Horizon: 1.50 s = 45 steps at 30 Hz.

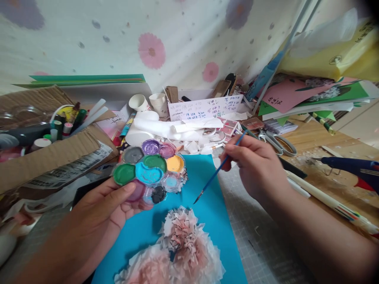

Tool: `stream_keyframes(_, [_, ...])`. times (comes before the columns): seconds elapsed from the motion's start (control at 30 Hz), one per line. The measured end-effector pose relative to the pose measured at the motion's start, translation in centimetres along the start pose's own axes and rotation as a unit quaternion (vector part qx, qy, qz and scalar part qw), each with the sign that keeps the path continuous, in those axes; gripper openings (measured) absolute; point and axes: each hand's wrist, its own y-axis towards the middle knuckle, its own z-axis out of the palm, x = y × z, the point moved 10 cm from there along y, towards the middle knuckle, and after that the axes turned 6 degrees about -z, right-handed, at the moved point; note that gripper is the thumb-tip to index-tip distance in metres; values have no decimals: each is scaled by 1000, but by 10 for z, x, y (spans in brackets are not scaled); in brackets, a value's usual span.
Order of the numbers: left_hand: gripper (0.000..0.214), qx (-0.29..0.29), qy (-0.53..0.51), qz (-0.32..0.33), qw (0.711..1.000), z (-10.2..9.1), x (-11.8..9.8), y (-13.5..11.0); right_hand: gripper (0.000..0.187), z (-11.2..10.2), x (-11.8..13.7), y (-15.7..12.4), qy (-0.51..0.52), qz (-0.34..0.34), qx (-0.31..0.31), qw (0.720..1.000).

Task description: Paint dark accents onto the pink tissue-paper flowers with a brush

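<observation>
I'm gripping a paint palette (149, 172) with the left hand (102, 211) — the right hand (253, 161) pinching a paintbrush (218, 169) near 3 paper flowers (186, 244).

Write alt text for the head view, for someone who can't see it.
The left hand holds a clear plastic paint palette, the right hand a slim blue paintbrush near ruffled pale pink papery flowers on a bright blue sheet. A navy glue gun stands farther right.

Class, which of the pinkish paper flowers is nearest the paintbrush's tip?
The top flower, highest on the blue sheet. The paintbrush in the right hand points down toward it; the left flower and right flower below lie farther away.
</observation>
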Motion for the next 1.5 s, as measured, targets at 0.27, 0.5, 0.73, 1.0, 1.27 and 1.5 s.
stream_keyframes(0.27, [16,101,38,-2,994,26,-1,-16,9,22,28,-23,50,-92,78,991])
stream_keyframes(0.5, [16,106,29,8,994,26,-2,-16,9,26,18,-22,31,-85,98,991])
stream_keyframes(0.73, [16,109,28,14,994,28,-4,-15,15,15,11,-13,101,-40,27,994])
stream_keyframes(1.0, [21,72,29,5,997,19,-3,-12,17,4,-7,-5,12,24,45,999])
stream_keyframes(1.27, [24,24,49,10,998,11,-5,-7,22,15,-4,-3,-81,18,77,994])
stream_keyframes(1.5, [24,-3,50,9,999,5,-4,-4,21,24,-3,-7,-105,44,118,987])
